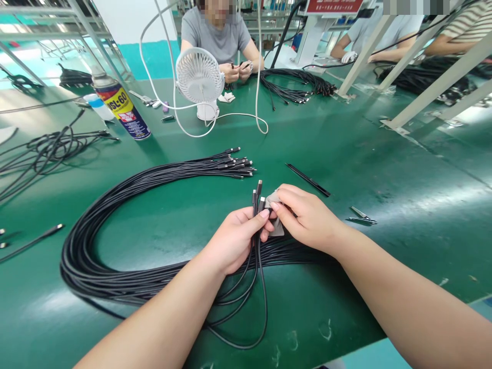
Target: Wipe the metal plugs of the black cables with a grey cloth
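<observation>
A green table (384, 169) fills most of the scene, and on it a large black cable bundle (82, 246) curves round on the left, one run of it passing beneath the hands. Its far run finishes in a cluster of loose plug ends (242, 166), lying untouched on the table. Beyond stand a white fan (200, 77) and, to its left, a spray can (123, 110).

A few held cables (264, 297) loop up from the near side into the left hand (240, 233), apart from that cluster. The work on these looks partway through, to judge by the fingers gathered at their ends; most of the bundle's ends are out of hand, and whether any are finished cannot be told.

The left thumb and fingers clamp the cables just below their plugs (260, 189), which stand up past the thumb, metal tips clear. The right hand (307, 215) meets it from the right, thumb and forefinger pinched together on a grey cloth (277, 229). The cloth sits just right of the nearest upright plug; whether it wraps another plug is hidden by the fingers.
</observation>
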A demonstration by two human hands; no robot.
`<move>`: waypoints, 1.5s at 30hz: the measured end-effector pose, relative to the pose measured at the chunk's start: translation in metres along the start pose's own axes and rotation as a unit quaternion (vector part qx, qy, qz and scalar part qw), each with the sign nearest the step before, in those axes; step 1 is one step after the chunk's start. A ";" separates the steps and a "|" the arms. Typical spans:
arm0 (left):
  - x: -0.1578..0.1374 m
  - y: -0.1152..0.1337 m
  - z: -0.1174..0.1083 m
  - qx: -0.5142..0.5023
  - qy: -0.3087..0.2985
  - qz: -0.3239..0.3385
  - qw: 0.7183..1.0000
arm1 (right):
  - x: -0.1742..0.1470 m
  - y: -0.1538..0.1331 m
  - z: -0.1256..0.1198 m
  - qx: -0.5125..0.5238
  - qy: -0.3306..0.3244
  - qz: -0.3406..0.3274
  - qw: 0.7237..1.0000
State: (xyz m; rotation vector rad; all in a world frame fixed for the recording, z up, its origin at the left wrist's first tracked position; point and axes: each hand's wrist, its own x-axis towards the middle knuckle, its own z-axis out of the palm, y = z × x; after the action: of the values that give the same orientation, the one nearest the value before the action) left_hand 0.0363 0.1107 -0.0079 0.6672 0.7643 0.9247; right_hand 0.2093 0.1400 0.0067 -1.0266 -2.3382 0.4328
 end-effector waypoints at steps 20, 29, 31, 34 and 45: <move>0.000 0.000 0.000 -0.002 0.003 -0.003 1.000 | 0.000 0.000 0.000 0.003 -0.001 0.000 1.000; 0.000 0.000 -0.001 -0.002 0.004 -0.003 1.000 | 0.000 0.000 0.000 0.004 -0.006 0.004 1.000; 0.000 0.000 0.000 -0.001 0.004 -0.003 1.000 | 0.000 0.000 0.000 0.006 -0.007 0.005 1.000; 0.000 0.000 0.000 -0.002 0.004 -0.005 1.000 | 0.000 0.000 0.000 0.002 -0.006 0.003 1.000; 0.000 0.000 0.000 -0.006 0.007 -0.006 1.000 | -0.001 0.001 0.001 0.007 -0.008 0.008 1.000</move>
State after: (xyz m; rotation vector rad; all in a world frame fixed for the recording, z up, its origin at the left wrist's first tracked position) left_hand 0.0367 0.1107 -0.0077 0.6456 0.7752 0.9225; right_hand 0.2100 0.1399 0.0052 -1.0400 -2.3395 0.4653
